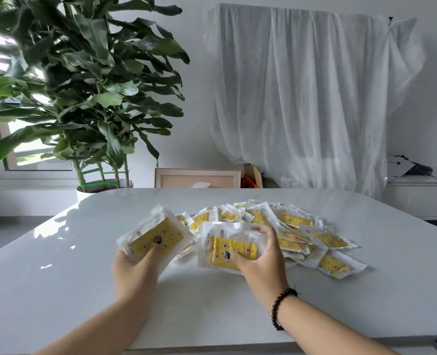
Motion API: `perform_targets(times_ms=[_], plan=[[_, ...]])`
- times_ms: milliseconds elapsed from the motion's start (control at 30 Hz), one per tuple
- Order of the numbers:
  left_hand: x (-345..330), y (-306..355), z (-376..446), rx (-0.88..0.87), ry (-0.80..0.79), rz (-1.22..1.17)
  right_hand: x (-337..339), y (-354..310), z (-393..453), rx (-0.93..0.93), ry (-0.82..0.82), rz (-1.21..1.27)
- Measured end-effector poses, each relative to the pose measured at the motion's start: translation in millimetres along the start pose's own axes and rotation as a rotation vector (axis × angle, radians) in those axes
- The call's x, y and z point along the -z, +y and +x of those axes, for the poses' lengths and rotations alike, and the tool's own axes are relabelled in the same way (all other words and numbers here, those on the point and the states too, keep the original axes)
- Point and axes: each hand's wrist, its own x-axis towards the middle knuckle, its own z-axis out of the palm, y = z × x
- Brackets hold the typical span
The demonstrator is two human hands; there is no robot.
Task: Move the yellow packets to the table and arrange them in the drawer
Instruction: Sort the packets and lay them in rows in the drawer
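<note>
A big pile of yellow packets (284, 226) lies on the white desk (58, 265), a bit to the right of the middle. Each packet has a clear wrap with a yellow part inside.

The left hand (135, 267) grips a stack of packets (156, 239), with the thumb on top. This stack is tilted and sits at the left side of the pile. The right hand (261, 257) grips another stack (227, 249), with the thumb on top and the fingers curled over the far edge. This stack is right in front of the pile. A dark bead bracelet (278, 311) is on the right wrist.

Behind the desk stand a tall green plant (79, 85) and a white cloth (309, 85) hanging over something.
</note>
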Motion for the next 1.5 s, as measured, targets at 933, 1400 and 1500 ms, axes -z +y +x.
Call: perform_targets(times_ms=[933,1400,1500], plan=[[7,66,-20,-0.328,-0.887,1.745,33,-91,-2,0.204,-0.849,-1.339],[11,65,-38,-0.645,-0.850,1.792,42,-98,-14,0.196,-0.885,-1.413],[10,67,-41,-0.654,-0.836,1.791,41,-94,-24,0.244,-0.873,-1.426]])
